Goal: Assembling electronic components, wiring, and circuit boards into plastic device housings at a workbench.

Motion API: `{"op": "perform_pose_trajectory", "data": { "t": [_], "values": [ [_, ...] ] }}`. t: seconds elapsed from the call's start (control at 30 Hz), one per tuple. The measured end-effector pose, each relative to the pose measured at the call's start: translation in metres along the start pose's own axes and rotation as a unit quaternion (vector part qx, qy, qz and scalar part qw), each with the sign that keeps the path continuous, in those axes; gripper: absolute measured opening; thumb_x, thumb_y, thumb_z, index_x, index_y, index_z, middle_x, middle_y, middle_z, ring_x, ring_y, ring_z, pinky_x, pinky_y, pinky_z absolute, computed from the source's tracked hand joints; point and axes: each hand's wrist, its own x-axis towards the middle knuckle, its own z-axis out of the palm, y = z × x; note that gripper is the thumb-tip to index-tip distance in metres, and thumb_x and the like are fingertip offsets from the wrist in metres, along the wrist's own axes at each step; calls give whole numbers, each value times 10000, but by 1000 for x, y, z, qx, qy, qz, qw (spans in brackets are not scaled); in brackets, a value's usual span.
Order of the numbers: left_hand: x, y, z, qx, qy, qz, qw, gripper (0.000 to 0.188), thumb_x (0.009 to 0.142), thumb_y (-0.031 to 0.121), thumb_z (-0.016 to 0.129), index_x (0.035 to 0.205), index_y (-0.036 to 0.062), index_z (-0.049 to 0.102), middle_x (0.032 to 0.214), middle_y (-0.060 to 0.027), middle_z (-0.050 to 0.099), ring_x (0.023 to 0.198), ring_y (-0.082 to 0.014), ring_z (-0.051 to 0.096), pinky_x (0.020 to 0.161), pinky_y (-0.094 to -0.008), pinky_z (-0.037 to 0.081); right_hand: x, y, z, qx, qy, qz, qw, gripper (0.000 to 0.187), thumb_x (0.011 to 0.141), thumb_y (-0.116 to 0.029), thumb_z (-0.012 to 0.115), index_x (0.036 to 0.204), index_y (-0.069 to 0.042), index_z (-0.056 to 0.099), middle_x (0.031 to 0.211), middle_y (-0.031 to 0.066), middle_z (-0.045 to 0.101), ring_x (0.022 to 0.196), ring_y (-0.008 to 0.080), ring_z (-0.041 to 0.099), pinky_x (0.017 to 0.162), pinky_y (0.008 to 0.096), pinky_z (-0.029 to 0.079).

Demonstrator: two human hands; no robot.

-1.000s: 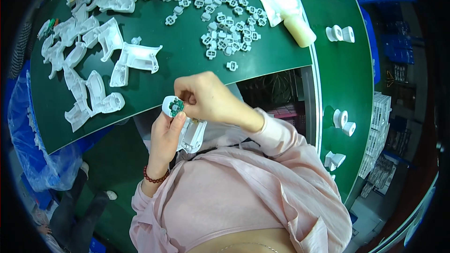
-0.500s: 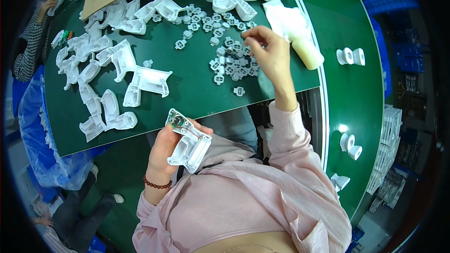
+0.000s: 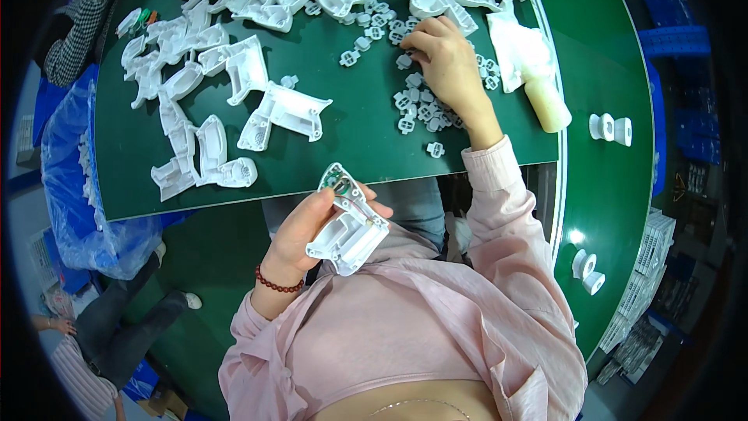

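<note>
My left hand point(image 3: 300, 234) holds a white plastic housing half point(image 3: 347, 245) in front of my body, open side up. A green circuit board point(image 3: 340, 185) and a thin reddish wire show in its narrower end. Over the green table, my right hand point(image 3: 448, 62) reaches into the scattered small white plastic parts point(image 3: 425, 105). Its thumb and fingers are bent together right beside a small part point(image 3: 403, 61). Whatever sits between the fingertips is too hidden to make out.
More white housing halves point(image 3: 296, 113) lie across the left and back of the green table point(image 3: 351, 148). At the right stand a cream-coloured cylinder point(image 3: 548, 105) and a white bag point(image 3: 518, 47). White spool-shaped pieces point(image 3: 610, 129) are farther right. Other people sit at left.
My right hand has closed its fingers and now reaches among the small parts farther back. The view has shifted; the housing half stays in my left hand.
</note>
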Motion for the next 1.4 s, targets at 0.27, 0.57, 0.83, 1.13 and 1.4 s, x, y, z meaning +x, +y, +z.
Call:
{"op": "perform_pose_trajectory", "data": {
  "t": [0.27,0.57,0.83,1.13,1.4],
  "values": [
    [-3,-1,9,92,59,26,994,362,1003,307,575,1211,15,530,1150,-185,668,1013,-203,676,861,-325,560,-22,-72,-45,295,-47,109,948,188,811,100,659,971,0,661,920,58,663,799,129,633,707,255,510],
    [-6,-13,5,246,106,98,958,319,1006,258,600,1196,9,539,1093,-78,658,1006,-121,620,874,-290,504,-60,-124,-61,502,-216,195,814,194,852,118,612,1025,29,615,1027,63,568,881,127,611,735,236,507],
    [-10,-17,-1,305,77,52,948,378,1019,239,563,1300,-6,496,1166,-106,656,1086,-152,623,952,-317,496,-66,-133,-56,473,-218,155,839,255,780,129,708,992,24,612,997,64,614,892,130,615,786,246,536],
    [-15,-15,2,391,99,91,910,418,972,314,658,1252,16,568,1078,-62,670,964,-114,610,830,-293,502,-66,-140,-58,373,-277,95,880,246,743,-36,819,940,-21,672,1018,61,655,867,115,585,698,229,488],
    [-18,-11,10,474,111,81,870,413,933,285,706,1211,11,572,1002,-70,683,900,-132,634,801,-307,507,-69,-134,-48,413,-312,141,844,277,681,-70,862,900,-79,694,1047,18,621,875,107,562,639,220,429]
  ]
}}
